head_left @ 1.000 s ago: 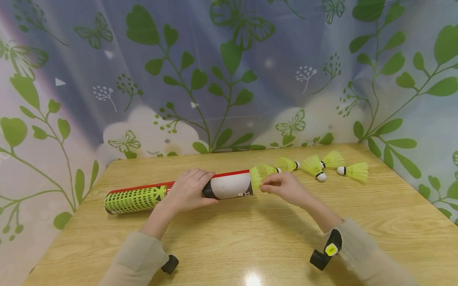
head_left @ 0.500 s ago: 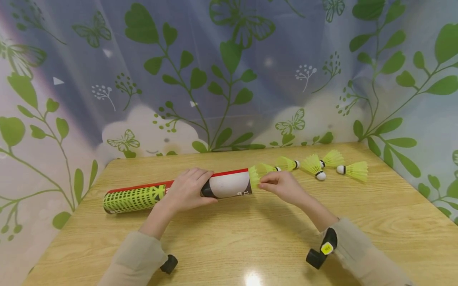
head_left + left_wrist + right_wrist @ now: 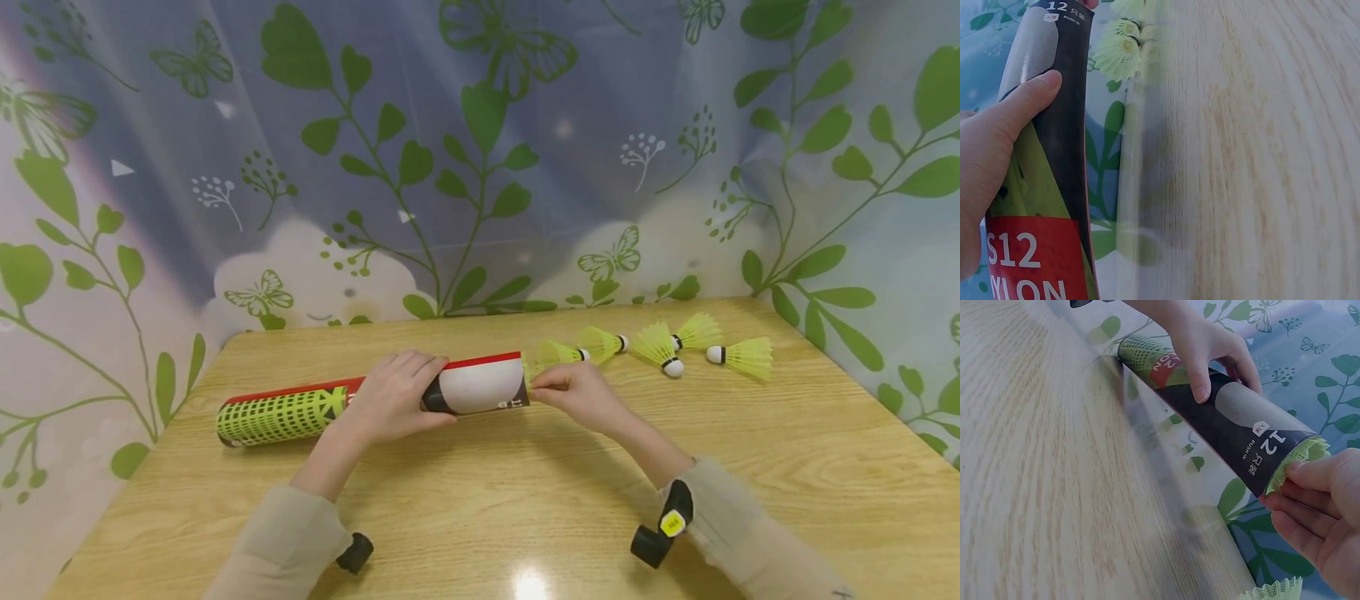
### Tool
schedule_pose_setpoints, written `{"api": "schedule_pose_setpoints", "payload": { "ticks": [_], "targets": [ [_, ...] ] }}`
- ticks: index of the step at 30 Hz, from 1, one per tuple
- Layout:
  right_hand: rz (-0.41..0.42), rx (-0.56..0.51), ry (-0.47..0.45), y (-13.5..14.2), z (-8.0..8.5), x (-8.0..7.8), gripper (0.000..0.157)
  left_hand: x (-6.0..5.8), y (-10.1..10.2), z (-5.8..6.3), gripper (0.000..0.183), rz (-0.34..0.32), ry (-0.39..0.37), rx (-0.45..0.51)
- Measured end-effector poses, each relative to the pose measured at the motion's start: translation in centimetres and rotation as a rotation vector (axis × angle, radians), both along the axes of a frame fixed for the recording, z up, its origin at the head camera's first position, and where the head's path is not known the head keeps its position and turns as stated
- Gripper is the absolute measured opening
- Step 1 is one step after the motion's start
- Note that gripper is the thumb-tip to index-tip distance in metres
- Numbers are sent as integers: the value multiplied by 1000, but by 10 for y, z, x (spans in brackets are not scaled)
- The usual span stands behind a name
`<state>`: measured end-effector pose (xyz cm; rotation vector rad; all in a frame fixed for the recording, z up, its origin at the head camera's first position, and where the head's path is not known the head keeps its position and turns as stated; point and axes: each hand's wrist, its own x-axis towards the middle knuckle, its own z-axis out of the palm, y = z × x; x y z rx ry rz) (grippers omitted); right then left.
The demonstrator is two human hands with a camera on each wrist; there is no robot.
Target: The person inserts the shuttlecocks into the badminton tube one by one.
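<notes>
Tube braced by left hand (image 3: 393,398), shuttlecock (image 3: 1310,449) pinched at its mouth.
Left hand clamped over the tube (image 3: 483,387) mid-length, probably to stop rolling or sliding. Right hand (image 3: 581,397) has thumb and fingers together on the skirt rim; shuttlecock body sits left of that grip, inside the tube. Loose shuttlecocks (image 3: 742,357) lie far right, likely for easy reach.
</notes>
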<state>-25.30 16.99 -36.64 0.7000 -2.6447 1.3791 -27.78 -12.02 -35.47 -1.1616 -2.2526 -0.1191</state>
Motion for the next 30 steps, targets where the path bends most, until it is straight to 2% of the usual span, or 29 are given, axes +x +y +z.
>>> {"api": "schedule_pose_setpoints", "payload": {
  "ticks": [11, 18, 30],
  "targets": [
    [-5, 30, 14, -6, 3, 1, 13, -1, 0, 0, 73, 13, -30, -10],
    [1, -9, -19, -9, 2, -1, 13, -2, 0, -1, 73, -1, -14, 6],
    [75, -51, -45, -7, -1, 0, 17, -2, 0, -1, 73, 4, -21, -3]
  ]
}}
